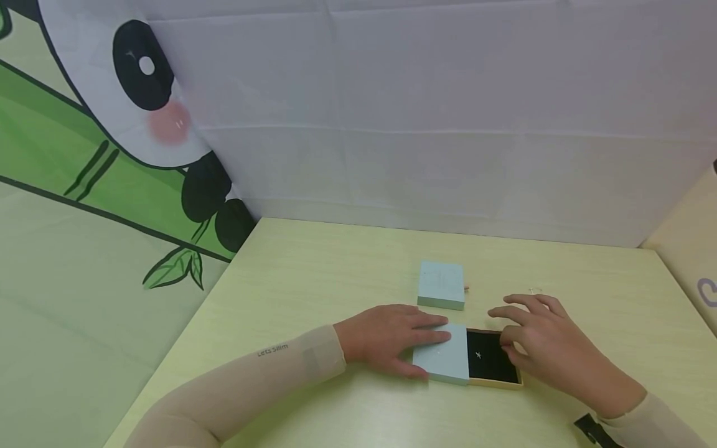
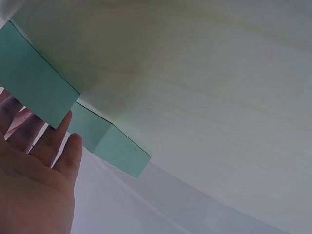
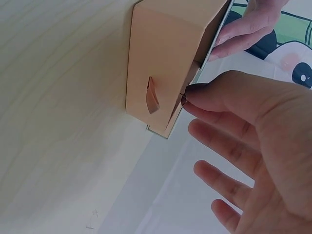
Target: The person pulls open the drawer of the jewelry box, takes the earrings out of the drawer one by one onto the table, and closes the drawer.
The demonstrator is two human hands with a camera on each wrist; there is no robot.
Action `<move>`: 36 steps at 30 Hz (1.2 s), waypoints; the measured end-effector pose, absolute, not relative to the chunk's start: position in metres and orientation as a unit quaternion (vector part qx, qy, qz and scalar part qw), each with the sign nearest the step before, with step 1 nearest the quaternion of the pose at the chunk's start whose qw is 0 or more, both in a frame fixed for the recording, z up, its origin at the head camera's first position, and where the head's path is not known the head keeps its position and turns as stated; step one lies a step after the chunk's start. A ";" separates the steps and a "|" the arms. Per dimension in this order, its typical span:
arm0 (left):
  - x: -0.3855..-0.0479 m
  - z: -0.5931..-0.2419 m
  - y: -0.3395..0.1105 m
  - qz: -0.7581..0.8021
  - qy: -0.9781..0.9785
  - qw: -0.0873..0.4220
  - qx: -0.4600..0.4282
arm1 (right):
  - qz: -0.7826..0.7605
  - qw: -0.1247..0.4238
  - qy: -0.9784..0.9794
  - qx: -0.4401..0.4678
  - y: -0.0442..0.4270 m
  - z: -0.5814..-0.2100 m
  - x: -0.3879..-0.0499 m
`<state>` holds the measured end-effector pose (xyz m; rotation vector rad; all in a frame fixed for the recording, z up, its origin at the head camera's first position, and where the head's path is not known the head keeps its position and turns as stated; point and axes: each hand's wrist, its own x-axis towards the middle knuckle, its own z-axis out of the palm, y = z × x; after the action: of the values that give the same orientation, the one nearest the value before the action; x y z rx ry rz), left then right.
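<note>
A white cloth backdrop (image 1: 426, 93) rose behind the far edge of the tabletop (image 1: 313, 267), whose near edge lay out of view. The right hand (image 1: 560, 348), located toward the tabletop's right edge, had its thumb and index fingertips brought together in a pinch at the outer end of a drawer (image 1: 495, 384); its remaining fingers were spread apart. The left hand (image 1: 392, 339), on the opposite side, rested with extended fingers on a light blue sleeve (image 1: 450, 361). Sleeve and drawer formed one box, slightly right of the tabletop's middle; the black-lined drawer projected from the sleeve toward the right edge. A second box (image 1: 440, 283), also light blue, lay nearer the far edge, just beyond the sleeve and apart from it. A ribbon tab (image 3: 152, 97) protruded from the drawer's end face. A thin item (image 1: 536, 290), type indeterminable, lay on the tabletop beyond the right hand. A white star-shaped piece (image 1: 478, 355) showed against the black lining. A minute dark item (image 3: 183, 99) was held between the pinching fingertips; its type could not be determined.
</note>
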<state>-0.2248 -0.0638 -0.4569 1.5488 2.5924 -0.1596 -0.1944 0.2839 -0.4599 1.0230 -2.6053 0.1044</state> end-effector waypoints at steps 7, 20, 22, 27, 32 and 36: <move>-0.225 -0.456 -0.065 -0.047 0.855 0.062 0.512 | 0.039 0.192 -0.910 0.366 0.286 -0.461 -0.194; -0.223 -0.457 -0.067 -0.051 0.855 0.057 0.514 | 0.048 0.224 -0.898 0.376 0.289 -0.462 -0.193; -0.223 -0.457 -0.067 -0.050 0.855 0.057 0.514 | 0.046 0.222 -0.899 0.375 0.289 -0.461 -0.192; -0.222 -0.456 -0.068 -0.046 0.855 0.058 0.514 | 0.042 0.215 -0.903 0.369 0.289 -0.460 -0.191; -0.221 -0.456 -0.068 -0.045 0.855 0.061 0.514 | 0.044 0.214 -0.906 0.364 0.291 -0.460 -0.189; -0.220 -0.455 -0.069 -0.039 0.855 0.066 0.514 | 0.042 0.210 -0.908 0.359 0.292 -0.460 -0.187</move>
<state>-0.2199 -0.0687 -0.4548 1.5484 2.5770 -0.1179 -0.1869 0.2919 -0.4601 0.9993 -2.5265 0.1160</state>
